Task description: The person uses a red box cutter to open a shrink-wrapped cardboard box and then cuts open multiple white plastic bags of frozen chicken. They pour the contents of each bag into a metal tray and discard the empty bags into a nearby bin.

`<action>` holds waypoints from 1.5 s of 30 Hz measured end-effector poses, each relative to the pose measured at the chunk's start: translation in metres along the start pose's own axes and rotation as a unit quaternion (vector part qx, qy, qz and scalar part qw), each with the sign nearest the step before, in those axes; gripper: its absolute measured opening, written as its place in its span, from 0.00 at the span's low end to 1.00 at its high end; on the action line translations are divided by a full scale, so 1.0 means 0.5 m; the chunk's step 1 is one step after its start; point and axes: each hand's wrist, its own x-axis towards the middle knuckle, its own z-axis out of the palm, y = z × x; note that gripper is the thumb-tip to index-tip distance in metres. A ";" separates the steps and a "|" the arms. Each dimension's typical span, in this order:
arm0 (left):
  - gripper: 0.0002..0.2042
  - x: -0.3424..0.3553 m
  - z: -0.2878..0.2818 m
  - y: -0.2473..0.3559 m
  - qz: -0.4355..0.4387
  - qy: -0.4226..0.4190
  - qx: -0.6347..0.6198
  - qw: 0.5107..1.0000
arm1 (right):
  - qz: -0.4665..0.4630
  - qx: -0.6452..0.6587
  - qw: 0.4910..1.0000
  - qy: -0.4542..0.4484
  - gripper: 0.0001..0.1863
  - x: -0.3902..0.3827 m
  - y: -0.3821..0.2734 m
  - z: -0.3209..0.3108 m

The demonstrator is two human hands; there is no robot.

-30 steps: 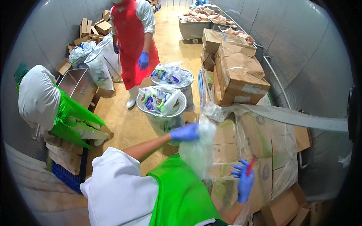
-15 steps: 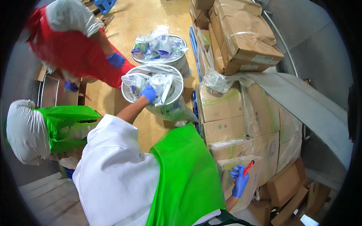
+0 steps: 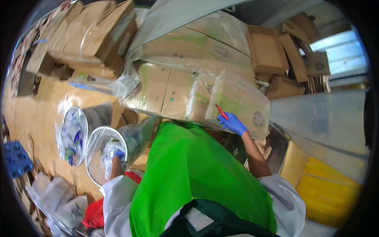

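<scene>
My left hand (image 3: 117,154) reaches into a lined round bin (image 3: 93,162) holding crumpled plastic bags; its fingers are mostly hidden among them. A second lined bin (image 3: 85,128), also with printed bags, stands beside it. My right hand (image 3: 233,124) grips a slim red-handled tool (image 3: 221,110), raised at the front edge of a plastic-wrapped carton (image 3: 246,98). That carton lies at the right end of a stack of wrapped cartons (image 3: 173,91). My green apron fills the lower middle of the view.
Brown cartons (image 3: 92,35) are piled upper left; loose open boxes (image 3: 266,51) upper right. Grey sheeting (image 3: 162,15) crosses the top. A blue pallet (image 3: 15,158) is at the left, co-workers (image 3: 94,213) lower left, a yellow object (image 3: 323,189) lower right.
The view has swung toward the carton stack. My left hand went from clutching clear plastic down into the bin. My right hand, still gripping the red tool, moved to the carton's edge.
</scene>
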 end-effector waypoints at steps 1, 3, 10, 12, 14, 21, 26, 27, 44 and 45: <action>0.11 0.017 -0.049 0.016 0.013 -0.026 0.046 0.999 | 0.034 0.032 0.998 0.035 0.17 -0.052 0.047 0.015; 0.11 -0.005 -0.048 -0.008 -0.008 -0.032 0.051 0.998 | 0.040 0.046 0.995 0.085 0.16 -0.060 0.078 0.001; 0.13 -0.071 -0.111 -0.039 -0.047 -0.071 0.109 0.990 | 0.145 0.169 0.923 0.313 0.17 -0.110 0.271 -0.031; 0.13 -0.103 -0.132 -0.040 -0.056 -0.072 0.120 0.989 | 0.193 0.072 0.904 0.374 0.19 -0.127 0.312 -0.056; 0.14 -0.141 -0.154 -0.028 -0.032 -0.061 0.110 0.991 | 0.210 0.014 0.871 0.443 0.21 -0.145 0.367 -0.072; 0.13 -0.351 -0.371 0.448 0.154 0.145 -0.246 0.946 | 0.348 -0.038 0.745 0.567 0.21 -0.218 0.575 -0.154; 0.19 -0.196 -0.400 0.780 0.350 0.206 -0.304 0.861 | 0.380 -0.040 0.750 0.540 0.23 -0.241 0.711 -0.210; 0.21 -0.148 -0.404 0.857 0.376 0.190 -0.303 0.854 | 0.359 -0.027 0.774 0.521 0.24 -0.256 0.756 -0.202; 0.20 0.242 -0.433 1.455 0.336 0.110 -0.173 0.919 | 0.425 0.000 0.748 0.510 0.21 -0.173 0.673 -0.183; 0.21 0.247 -0.423 1.442 0.344 0.116 -0.194 0.911 | 0.437 0.004 0.747 0.500 0.21 -0.172 0.659 -0.197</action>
